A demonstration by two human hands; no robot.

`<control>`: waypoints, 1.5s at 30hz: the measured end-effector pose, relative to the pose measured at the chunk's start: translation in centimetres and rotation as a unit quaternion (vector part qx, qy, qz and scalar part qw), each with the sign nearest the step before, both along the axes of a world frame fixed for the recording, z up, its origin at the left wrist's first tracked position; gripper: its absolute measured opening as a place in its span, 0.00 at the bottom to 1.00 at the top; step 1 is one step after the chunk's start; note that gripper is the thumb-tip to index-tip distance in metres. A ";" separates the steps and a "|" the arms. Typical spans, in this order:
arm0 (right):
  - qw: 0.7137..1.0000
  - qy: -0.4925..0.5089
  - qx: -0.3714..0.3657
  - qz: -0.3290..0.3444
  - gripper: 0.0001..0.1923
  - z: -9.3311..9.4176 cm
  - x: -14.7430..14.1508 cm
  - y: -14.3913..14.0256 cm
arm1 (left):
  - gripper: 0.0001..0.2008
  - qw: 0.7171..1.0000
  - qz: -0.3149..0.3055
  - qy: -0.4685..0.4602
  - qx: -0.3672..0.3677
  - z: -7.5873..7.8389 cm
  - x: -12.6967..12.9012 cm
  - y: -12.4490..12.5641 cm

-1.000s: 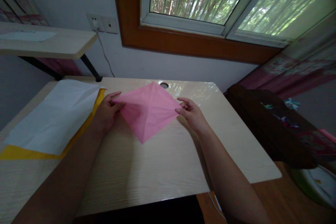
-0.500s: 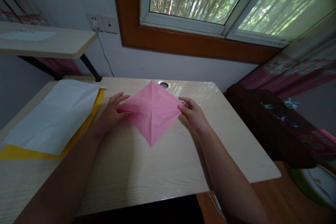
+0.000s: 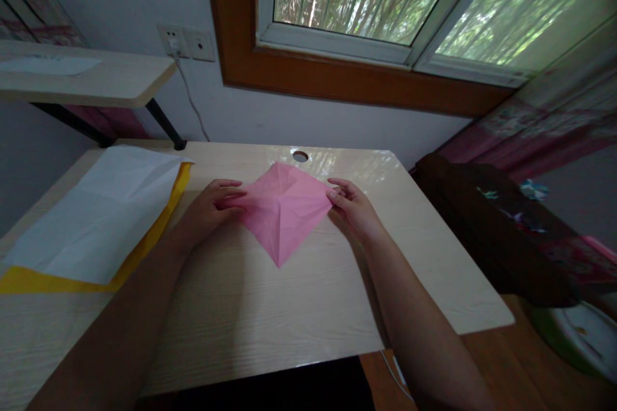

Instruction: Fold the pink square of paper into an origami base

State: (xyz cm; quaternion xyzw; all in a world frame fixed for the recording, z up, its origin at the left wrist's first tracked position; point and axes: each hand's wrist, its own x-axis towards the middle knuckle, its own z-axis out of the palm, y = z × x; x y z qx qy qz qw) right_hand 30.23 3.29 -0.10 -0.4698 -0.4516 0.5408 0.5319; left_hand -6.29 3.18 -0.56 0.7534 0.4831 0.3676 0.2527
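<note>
Pale wood-grain surface (image 3: 299,308) fills most of the view, set against a white wall under a brown-framed window (image 3: 366,6) with greenery beyond. A round cable hole (image 3: 300,156) sits at the surface's far edge.

On your left lies a large white paper sheet (image 3: 101,212), resting on a yellow paper sheet (image 3: 159,221) that shows only as a border along its right and near edges. Both lie flat, well apart from the work.

At the centre lies the pink square of thin paper (image 3: 284,212), turned as a diamond, its near corner pointing toward you and its far corner just short of the cable hole. Creases radiate from its middle, and the far part stands slightly raised, not pressed flat.

Your left hand (image 3: 207,212) rests on the diamond's left corner, fingers curled over and pressing the edge. Your right hand (image 3: 354,209) pinches the right corner between thumb and fingertips.

Assessment: preliminary creases are in place, judging by the visible lines. No recognisable finished form shows. The paper remains largely open, so the folding appears early, with most of the shaping outstanding.
</note>
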 end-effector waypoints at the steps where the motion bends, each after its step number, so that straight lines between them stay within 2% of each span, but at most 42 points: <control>1: 1.000 -0.003 -0.005 0.005 0.22 0.0 0.0 0.0 | 0.19 1.000 -0.002 -0.001 -0.005 0.0 0.0 0.0; 10: 0.998 -0.025 -0.045 0.041 0.23 -0.1 0.2 -0.2 | 0.16 0.998 -0.022 -0.002 -0.060 0.5 0.2 -0.4; 12: 0.997 -0.060 -0.030 0.029 0.21 -0.4 0.5 -0.1 | 0.16 0.998 -0.019 -0.003 -0.054 0.4 0.2 -0.3; 14: 0.990 -0.142 0.020 0.005 0.19 -0.6 0.7 0.0 | 0.16 0.998 -0.023 0.000 -0.052 0.3 0.1 -0.3; 15: 0.978 -0.201 0.061 -0.008 0.18 -0.6 0.8 0.0 | 0.17 0.998 -0.029 0.001 -0.054 0.2 0.2 -0.3; 17: 0.934 -0.313 0.167 -0.034 0.18 -0.4 0.7 -0.2 | 0.17 0.997 -0.046 0.006 -0.057 0.1 0.2 -0.3; 20: 0.875 -0.395 0.279 0.034 0.23 0.2 -0.1 -0.8 | 0.16 0.996 -0.067 0.024 -0.055 0.1 0.4 -0.3; 22: 0.850 -0.419 0.301 0.105 0.28 0.4 -0.9 -1.2 | 0.15 0.995 -0.075 0.040 -0.047 0.0 0.5 -0.4; 26: 0.827 -0.434 0.316 0.167 0.33 -0.5 -2.1 -1.3 | 0.14 0.994 -0.083 0.053 -0.037 0.0 0.5 -0.3; 32: 0.811 -0.456 0.309 0.199 0.38 -2.0 -2.3 -1.1 | 0.14 0.992 -0.096 0.077 -0.004 -0.7 0.3 -0.1; 38: 0.798 -0.476 0.311 0.200 0.34 -2.0 -2.4 -1.3 | 0.14 0.986 -0.107 0.122 0.036 -1.4 0.1 0.2; 45: 0.802 -0.470 0.320 0.183 0.30 -2.2 -2.7 -1.0 | 0.13 0.971 -0.123 0.195 0.060 -1.5 0.1 0.3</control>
